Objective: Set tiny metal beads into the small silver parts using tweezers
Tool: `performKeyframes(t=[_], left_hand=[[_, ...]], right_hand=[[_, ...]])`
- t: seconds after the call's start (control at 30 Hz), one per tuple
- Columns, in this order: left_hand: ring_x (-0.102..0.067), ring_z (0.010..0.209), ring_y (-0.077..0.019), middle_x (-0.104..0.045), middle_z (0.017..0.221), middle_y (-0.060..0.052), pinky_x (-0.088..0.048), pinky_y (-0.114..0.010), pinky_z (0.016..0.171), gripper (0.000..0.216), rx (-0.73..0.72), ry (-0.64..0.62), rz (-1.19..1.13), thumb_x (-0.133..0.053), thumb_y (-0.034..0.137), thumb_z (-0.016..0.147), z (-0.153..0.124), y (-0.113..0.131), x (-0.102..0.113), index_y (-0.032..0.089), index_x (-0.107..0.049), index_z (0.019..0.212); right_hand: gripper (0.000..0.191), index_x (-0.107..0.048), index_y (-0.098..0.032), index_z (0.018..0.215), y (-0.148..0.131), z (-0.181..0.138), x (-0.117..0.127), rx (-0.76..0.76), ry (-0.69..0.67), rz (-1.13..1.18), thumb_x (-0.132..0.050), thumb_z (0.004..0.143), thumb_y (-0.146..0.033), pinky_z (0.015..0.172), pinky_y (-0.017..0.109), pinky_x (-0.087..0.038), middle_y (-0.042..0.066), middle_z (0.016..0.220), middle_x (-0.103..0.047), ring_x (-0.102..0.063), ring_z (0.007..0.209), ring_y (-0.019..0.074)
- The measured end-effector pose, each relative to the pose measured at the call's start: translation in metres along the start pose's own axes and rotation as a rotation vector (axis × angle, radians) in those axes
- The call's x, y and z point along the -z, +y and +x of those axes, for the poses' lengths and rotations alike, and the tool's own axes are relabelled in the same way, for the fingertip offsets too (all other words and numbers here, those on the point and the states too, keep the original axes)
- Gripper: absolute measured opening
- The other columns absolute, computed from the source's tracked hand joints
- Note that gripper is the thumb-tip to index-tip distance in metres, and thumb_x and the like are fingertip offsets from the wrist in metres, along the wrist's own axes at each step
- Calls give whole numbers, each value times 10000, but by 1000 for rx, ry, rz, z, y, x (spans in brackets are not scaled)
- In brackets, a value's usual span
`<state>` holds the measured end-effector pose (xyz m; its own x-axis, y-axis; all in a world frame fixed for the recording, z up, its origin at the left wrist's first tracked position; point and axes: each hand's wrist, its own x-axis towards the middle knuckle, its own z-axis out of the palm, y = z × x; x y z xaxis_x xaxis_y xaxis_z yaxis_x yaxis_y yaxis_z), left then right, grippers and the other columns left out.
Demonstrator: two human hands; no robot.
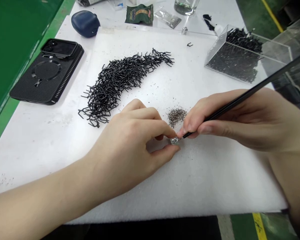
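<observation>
My left hand (pixel 135 140) pinches a small shiny metal piece (pixel 174 140) between thumb and forefinger, just above the white foam sheet (pixel 202 186). My right hand (pixel 237 120) is closed round a thin black pen-like tool (pixel 240 100), its fine tip touching or very near the metal piece. Beyond the fingertips lies a little heap of tiny brownish metal bits (pixel 177 116). A long pile of short, bent black pieces (pixel 125 78) spreads behind my left hand. The details of the metal piece are too small to make out.
At the right stands a clear plastic box (pixel 215 58) with many black pieces. A black phone (pixel 47 70) and a dark blue rounded object (pixel 85 23) lie at the left. A green packet (pixel 139 14), a small bag (pixel 168 17) and a glass (pixel 186 6) stand along the back.
</observation>
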<state>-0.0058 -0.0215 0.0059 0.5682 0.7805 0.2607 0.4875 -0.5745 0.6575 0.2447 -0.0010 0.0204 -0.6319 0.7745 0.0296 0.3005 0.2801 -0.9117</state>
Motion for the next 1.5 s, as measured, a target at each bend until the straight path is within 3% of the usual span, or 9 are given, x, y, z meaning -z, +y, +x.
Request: performKeyframes(t=[1.5], left_hand=[[-605,819,-173,-760,803,13,-532,-298,747,102,9,-10,-9,-814,186,855,1,0,1,222,-854,942]], right_hand=[[133,-821,-291,1002,0,1,-1,-2,14,15,-773,934,-187,684,274,-624,15,958,-828,-788,876,194]])
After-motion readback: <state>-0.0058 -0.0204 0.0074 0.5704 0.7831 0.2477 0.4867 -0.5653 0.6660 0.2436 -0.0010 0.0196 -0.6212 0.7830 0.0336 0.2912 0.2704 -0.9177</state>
